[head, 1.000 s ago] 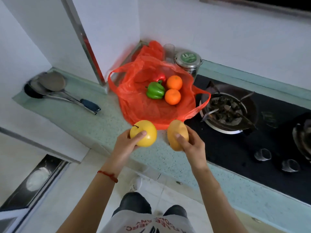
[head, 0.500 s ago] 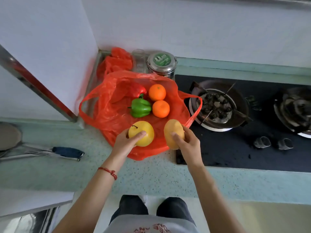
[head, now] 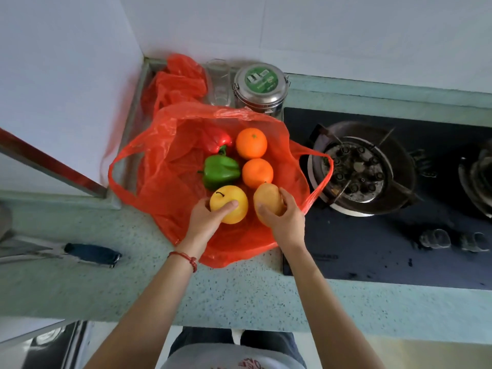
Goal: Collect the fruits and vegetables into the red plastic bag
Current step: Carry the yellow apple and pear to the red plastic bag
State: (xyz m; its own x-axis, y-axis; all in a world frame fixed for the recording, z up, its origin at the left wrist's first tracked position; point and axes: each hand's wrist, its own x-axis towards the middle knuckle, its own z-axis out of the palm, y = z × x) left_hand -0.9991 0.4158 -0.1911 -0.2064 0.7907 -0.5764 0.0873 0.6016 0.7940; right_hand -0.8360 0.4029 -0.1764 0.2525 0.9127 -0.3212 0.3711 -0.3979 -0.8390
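I count two round oranges [head: 251, 143], one red pepper [head: 215, 141] and one green pepper [head: 220, 171] inside the open red plastic bag [head: 159, 169] on the speckled counter [head: 239, 294]. My left hand [head: 205, 222] clasps one round yellow apple [head: 229, 207], my right hand [head: 286, 222] one tan oval fruit [head: 267, 202] (both over the bag's mouth).

The red plastic bag [head: 170, 166] lay spread open on the counter [head: 239, 294]. Inside it sat a red pepper [head: 214, 139], a green pepper [head: 219, 171] and two oranges [head: 251, 143], one just nearer the person than the other. At the bag's near edge the left hand [head: 205, 222] gripped a yellow apple [head: 229, 207], and the right hand [head: 286, 222] gripped a tan fruit [head: 267, 202]. A steel canister [head: 259, 87] stood behind the bag, a gas burner [head: 354, 171] to its right.
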